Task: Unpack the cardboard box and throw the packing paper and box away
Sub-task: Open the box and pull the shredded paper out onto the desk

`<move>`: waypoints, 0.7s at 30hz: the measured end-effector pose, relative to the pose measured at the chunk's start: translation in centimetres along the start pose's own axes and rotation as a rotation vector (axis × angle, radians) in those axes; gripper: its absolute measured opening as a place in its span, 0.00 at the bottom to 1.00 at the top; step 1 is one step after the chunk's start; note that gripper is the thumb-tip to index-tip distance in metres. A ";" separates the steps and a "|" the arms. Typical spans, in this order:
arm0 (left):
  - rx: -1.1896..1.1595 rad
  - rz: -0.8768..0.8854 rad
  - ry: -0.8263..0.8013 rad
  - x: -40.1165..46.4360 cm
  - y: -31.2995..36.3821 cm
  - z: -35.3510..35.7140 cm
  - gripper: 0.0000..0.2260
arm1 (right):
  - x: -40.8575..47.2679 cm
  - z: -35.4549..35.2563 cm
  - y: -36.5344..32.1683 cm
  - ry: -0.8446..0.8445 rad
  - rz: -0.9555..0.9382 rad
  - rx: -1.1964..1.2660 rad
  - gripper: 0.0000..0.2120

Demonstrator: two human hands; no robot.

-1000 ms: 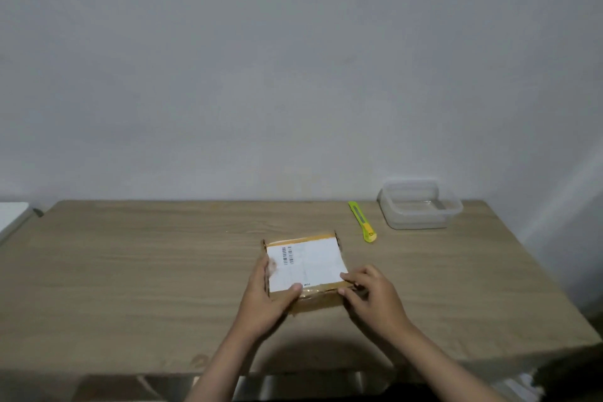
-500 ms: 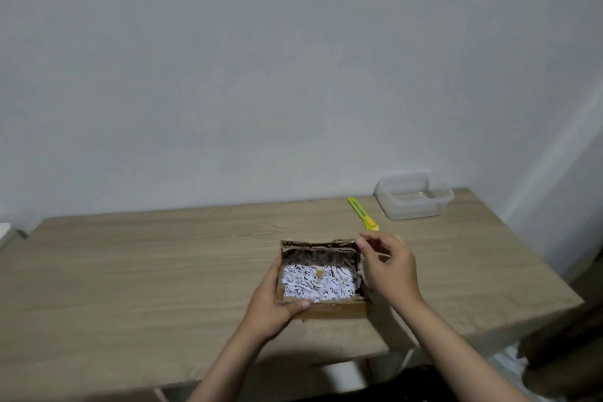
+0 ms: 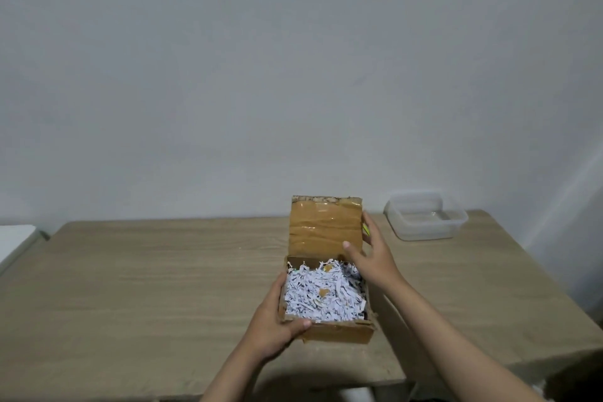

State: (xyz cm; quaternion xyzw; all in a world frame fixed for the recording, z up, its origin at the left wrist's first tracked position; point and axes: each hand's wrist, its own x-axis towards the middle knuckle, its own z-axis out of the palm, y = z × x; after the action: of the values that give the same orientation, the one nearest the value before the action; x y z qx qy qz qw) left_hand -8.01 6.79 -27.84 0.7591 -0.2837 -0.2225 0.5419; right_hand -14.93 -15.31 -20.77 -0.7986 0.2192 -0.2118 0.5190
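A small brown cardboard box (image 3: 339, 333) rests on the wooden table (image 3: 146, 277), right of centre. Its taped lid (image 3: 324, 227) stands upright at the far side. White shredded packing paper (image 3: 324, 295) with a few brown scraps fills the box. My left hand (image 3: 272, 326) grips the box's near left corner, thumb on the front rim. My right hand (image 3: 370, 253) holds the lid's right edge, fingers behind it and thumb in front. Whatever lies under the paper is hidden.
A clear plastic container (image 3: 425, 220) sits at the table's far right by the wall. A sliver of a yellow-green utility knife (image 3: 366, 229) shows behind my right hand. A white object (image 3: 14, 240) lies off the table's left end.
The box was shut with its white label on top; now its lid is swung up and back, exposing the shredded paper. My right hand moved from the front edge to the lid's right edge.
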 end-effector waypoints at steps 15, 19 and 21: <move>0.261 0.024 0.194 0.4 3.9 0.4 0.31 | 0.1 -0.9 2.2 -0.189 -0.032 -0.246 0.31; 0.330 0.147 0.167 1.9 5.7 1.0 0.30 | -2.0 -0.9 2.0 -0.304 -0.078 -0.370 0.30; 0.416 0.175 0.009 3.1 6.1 1.7 0.31 | -2.1 -0.5 2.5 -0.389 -0.062 -0.403 0.36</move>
State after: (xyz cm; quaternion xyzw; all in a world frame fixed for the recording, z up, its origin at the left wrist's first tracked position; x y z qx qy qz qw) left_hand -7.97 2.06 -22.67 0.8281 -0.3859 -0.1078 0.3921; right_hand -17.27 -15.45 -23.13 -0.9176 0.1286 -0.0223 0.3754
